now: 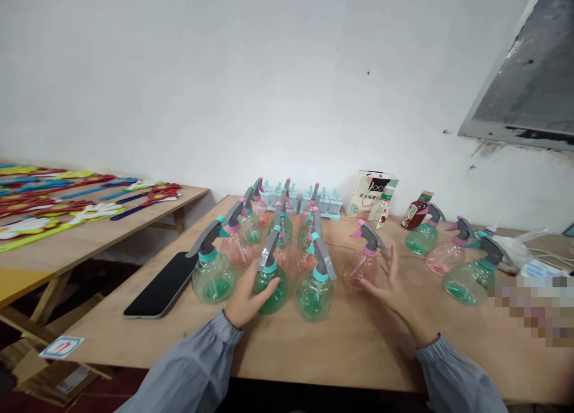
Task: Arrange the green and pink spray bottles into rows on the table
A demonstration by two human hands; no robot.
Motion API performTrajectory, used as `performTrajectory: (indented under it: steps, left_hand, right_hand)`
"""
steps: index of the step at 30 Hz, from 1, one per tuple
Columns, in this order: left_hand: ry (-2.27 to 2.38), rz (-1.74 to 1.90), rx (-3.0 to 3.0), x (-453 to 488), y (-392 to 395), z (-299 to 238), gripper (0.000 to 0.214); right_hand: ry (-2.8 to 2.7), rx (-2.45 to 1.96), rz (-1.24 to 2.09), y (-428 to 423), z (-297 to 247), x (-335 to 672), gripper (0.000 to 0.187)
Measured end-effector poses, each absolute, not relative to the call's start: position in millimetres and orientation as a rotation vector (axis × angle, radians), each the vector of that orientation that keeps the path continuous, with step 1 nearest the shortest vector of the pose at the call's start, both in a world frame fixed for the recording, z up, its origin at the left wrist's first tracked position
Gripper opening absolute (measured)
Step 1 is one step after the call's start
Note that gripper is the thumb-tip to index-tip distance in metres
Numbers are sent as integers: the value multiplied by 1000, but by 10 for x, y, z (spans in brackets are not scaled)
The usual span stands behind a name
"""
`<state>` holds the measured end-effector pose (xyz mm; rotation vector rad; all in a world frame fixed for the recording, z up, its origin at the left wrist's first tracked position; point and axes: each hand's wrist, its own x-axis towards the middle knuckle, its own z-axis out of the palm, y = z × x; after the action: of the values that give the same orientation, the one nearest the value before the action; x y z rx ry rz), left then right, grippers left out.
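Note:
My left hand (pixel 249 296) is round a green spray bottle (pixel 274 299) in the front row, its thumb across the bottle's near side and its other fingers partly hidden. At a pink spray bottle (pixel 359 265), my right hand (pixel 390 284) is open, with thumb and fingers apart at the bottle's right side; whether it touches cannot be made out. Another green bottle (pixel 314 299) stands between the hands. A further green bottle (pixel 214 281) is left of my left hand. More pink and green bottles with grey trigger heads stand in rows behind.
A black phone (pixel 164 287) lies at left. Several spray bottles (pixel 466 281) stand at right. Pale blue moulds (pixel 325 202), a printed box (pixel 365 192) and a brown bottle (pixel 415 213) are near the wall. Colourful hand-shaped items (pixel 96 213) cover another table at left.

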<state>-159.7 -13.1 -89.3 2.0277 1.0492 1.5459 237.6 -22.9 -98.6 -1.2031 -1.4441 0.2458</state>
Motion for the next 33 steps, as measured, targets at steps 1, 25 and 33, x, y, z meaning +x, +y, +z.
performTrajectory:
  steps: [1, 25, 33]
  left_hand:
    - [1049, 1549, 2030, -1598, -132, -891, 48]
    - [1005, 1528, 2086, -1650, -115, -933, 49]
    - [1030, 1522, 2082, -1639, -120, -945, 53]
  right_hand:
    - [-1494, -1209, 306, -248, -1047, 2397, 126]
    - [-1195, -1580, 82, 1955, -779, 1865, 117]
    - [-1195, -1452, -14, 1133, -712, 1926, 93]
